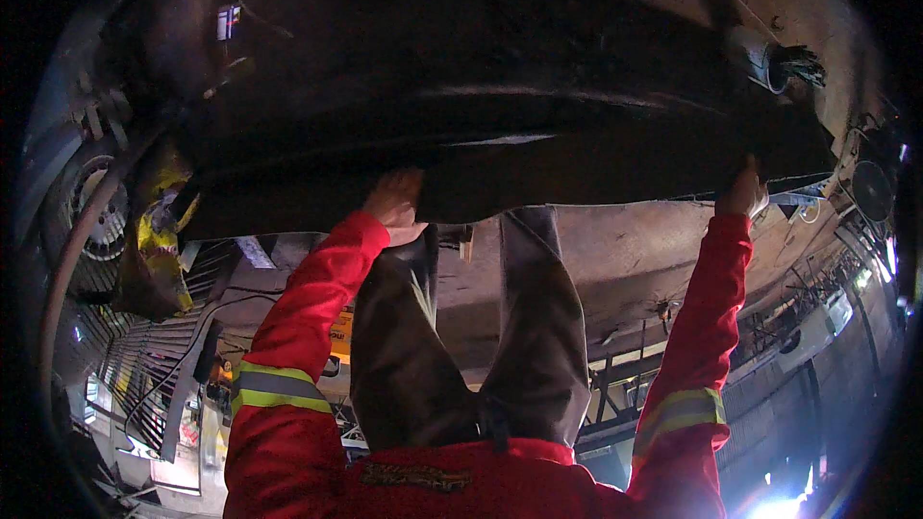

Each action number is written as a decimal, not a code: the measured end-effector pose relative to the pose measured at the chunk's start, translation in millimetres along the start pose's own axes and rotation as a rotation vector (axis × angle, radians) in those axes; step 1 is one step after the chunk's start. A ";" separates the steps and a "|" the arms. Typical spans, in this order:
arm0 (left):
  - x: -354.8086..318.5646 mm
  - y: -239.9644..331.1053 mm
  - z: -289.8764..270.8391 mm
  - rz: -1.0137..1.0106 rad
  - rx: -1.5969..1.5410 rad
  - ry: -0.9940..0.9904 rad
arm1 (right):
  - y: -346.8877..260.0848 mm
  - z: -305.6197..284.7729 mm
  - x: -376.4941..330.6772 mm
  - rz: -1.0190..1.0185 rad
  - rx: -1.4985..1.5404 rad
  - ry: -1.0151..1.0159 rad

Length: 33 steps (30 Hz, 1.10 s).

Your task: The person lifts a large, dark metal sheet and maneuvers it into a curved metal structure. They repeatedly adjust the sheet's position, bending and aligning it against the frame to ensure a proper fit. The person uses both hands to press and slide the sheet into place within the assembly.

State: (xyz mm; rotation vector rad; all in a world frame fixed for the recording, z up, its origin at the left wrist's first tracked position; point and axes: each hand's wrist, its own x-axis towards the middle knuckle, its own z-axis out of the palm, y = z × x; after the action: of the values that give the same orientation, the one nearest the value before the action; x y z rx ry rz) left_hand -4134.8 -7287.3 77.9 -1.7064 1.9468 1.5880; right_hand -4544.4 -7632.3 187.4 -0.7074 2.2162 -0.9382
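Observation:
A wide black sheet [596, 168], perhaps rubber or thick cloth, stretches across in front of me, its near edge slightly wavy. My left hand [394, 206] grips that edge left of the middle, with the fingers over the top and the thumb at the rim. Farther right, my right hand [742, 192] is closed on the same edge near the sheet's right end. Much of the sheet's far part is lost in shadow.
A yellow-and-black crumpled piece [162, 231] is by the sheet's left end, beside a spoked wheel [96, 207] and a curved hose [72, 259]. A light-coloured bucket [756, 60] with dark bristly material stands far right. Metal bars [144, 365] lie lower left.

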 end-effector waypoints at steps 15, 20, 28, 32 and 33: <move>6.1 16.9 -23.1 -0.122 0.020 -0.135 | 147.4 -48.5 111.2 0.082 -0.428 -0.172; 6.5 15.6 -20.2 -0.161 0.025 -0.142 | 151.9 -47.9 112.2 -0.346 -1.667 -0.407; 21.4 50.0 -29.3 -0.116 0.000 -0.168 | 158.5 -71.7 99.0 -0.391 -1.950 -0.476; 50.4 88.6 -12.0 -0.056 0.060 -0.075 | 191.5 -112.7 130.7 -0.373 -1.889 -0.407; 54.0 92.7 -5.6 -0.051 0.082 -0.043 | 190.4 -117.4 137.6 -0.371 -1.867 -0.389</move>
State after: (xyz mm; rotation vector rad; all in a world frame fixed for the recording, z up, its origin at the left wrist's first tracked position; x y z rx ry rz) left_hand -4223.2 -7343.4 101.7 -1.6631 1.9049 1.4935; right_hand -4762.9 -7559.3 61.2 -1.7993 2.0209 1.4074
